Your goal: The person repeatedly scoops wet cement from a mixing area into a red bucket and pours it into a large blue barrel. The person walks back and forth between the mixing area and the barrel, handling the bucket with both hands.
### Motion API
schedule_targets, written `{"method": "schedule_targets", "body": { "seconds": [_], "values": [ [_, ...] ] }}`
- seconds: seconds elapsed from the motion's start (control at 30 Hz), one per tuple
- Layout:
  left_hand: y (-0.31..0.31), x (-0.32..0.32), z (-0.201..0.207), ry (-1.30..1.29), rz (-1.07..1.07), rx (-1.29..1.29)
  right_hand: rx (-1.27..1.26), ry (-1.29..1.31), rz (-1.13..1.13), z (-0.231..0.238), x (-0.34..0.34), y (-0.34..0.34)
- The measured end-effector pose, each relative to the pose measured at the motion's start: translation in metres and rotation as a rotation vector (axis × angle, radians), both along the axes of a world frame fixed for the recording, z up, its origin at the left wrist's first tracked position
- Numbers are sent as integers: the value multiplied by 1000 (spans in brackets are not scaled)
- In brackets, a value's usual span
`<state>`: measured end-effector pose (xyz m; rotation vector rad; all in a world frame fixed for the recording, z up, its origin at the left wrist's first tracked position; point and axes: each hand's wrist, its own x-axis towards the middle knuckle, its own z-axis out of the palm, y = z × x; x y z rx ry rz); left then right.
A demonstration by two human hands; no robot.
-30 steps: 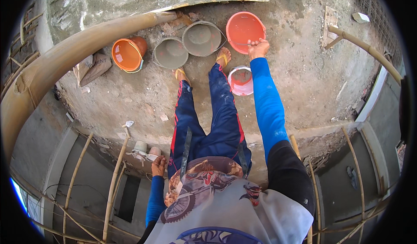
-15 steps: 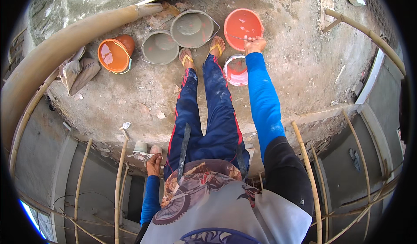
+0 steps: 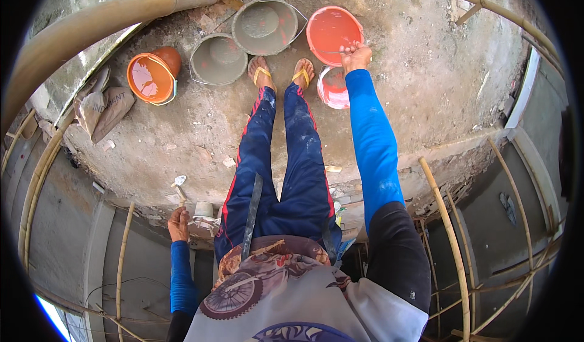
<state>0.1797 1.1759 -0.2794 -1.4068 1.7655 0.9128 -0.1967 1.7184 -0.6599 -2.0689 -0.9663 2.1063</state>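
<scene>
The hands were well apart. The right hand (image 3: 356,57), at the end of a stretchy blue sleeve, was clamped on a thin metal wire handle (image 3: 331,52) that belonged to a round red plastic bucket (image 3: 312,36); the bucket was in front and to the right of the feet, its smooth inside glossy with bright reflections. The left hand (image 3: 178,223) was low on the other side with its fingers curled, at the top of a pale, slender bamboo pole (image 3: 180,194) (whether the fingers closed around it, I could not tell). Just beside it was a small, pale, tapered pot (image 3: 204,209).

Near the toes, in yellow-strapped sandals (image 3: 263,74), two wide buckets sat together, their walls coated in dull grey: a larger grey round bucket (image 3: 242,27) and a smaller grey round bucket (image 3: 199,62). A squat red-and-white pail (image 3: 333,97) sat against the near side of the red bucket. Farther left were a tapered orange plastic bucket (image 3: 171,61) with shiny liquid inside and a crumpled brown paper sack (image 3: 108,118). A thick, smooth, jointed bamboo trunk (image 3: 115,16) crossed above the rough, gritty, stained concrete ground (image 3: 420,92)
</scene>
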Motion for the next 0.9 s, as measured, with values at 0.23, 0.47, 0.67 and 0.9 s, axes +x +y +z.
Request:
{"method": "schedule_targets", "body": {
  "seconds": [0.23,0.47,0.67,0.9],
  "values": [
    [45,55,-5,-51,-17,104,4,-5,136,-12,20,-6],
    [86,99,-15,-11,-77,188,3,-11,71,-9,19,-5],
    [91,65,-19,-116,-12,111,-13,16,83,-14,23,2],
    [97,51,-12,-66,23,147,-63,2,86,-16,45,-7]
  ]
}}
